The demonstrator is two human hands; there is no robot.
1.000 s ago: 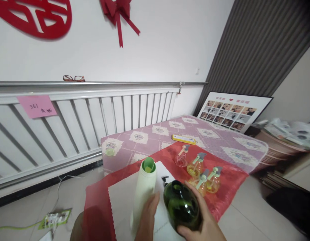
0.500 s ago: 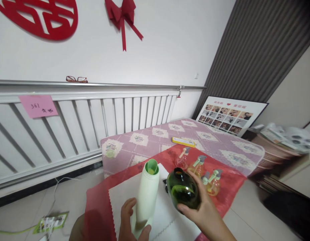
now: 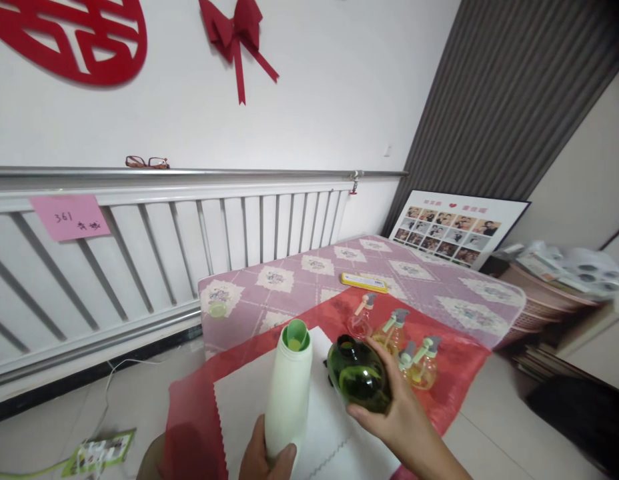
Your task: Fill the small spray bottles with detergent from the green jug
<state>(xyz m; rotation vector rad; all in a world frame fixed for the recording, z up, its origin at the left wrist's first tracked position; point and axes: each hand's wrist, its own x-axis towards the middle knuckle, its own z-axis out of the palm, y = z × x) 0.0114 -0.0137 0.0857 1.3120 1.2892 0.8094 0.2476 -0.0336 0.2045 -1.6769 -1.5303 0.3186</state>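
Hands: two
Tall pale bottle: one
Dark green bottle: one
Small pump bottles: four
Yellow box: one
Photo board: one
Glasses: one pair
Red bow: one
Pink note: one

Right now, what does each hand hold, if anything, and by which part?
Left hand: the pale green bottle, by its lower body. Right hand: the dark green bottle, by its rounded side.

The person's bare left hand showed a blunt, rounded thumb. The bare right hand had slender fingers and ran into a slim wrist and a smooth forearm, uncovered as far as the view reached. A rounded, dull olive-brown patch, apparently a clothed knee, appeared too blurred to tell its weave.
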